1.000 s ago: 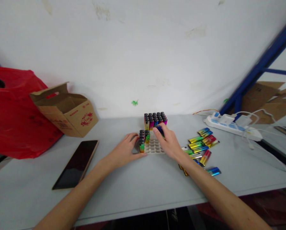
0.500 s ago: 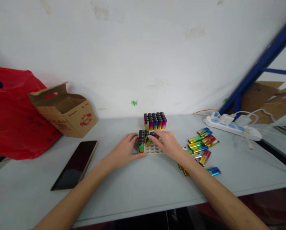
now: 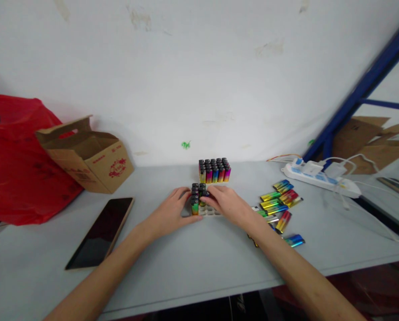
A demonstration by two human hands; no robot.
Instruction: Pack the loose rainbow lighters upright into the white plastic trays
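Observation:
A pale tray with round holes (image 3: 210, 211) lies on the table, and several upright lighters (image 3: 194, 200) with black tops fill its left side. My left hand (image 3: 174, 209) is spread around the tray's left edge, thumb at the front corner and fingers behind, beside the lighters. Over the tray, my right hand (image 3: 228, 203) pinches a dark-topped lighter (image 3: 204, 193) next to the standing ones; the fingers partly hide it. Behind the tray stands a block of upright colourful lighters (image 3: 214, 171). Loose shiny lighters (image 3: 276, 203) lie in a pile right of my right hand.
A dark tablet (image 3: 101, 232) lies on the table (image 3: 186, 272) at the left. Behind it are an open cardboard box (image 3: 102, 165) and a red bag (image 3: 22, 165). A white power strip (image 3: 320, 179) with cables sits at the right, near a blue frame (image 3: 356, 93).
My right hand has moved slightly left and toward the standing lighters with the pinched lighter. My left hand keeps its place at the tray. The view has shifted a little.

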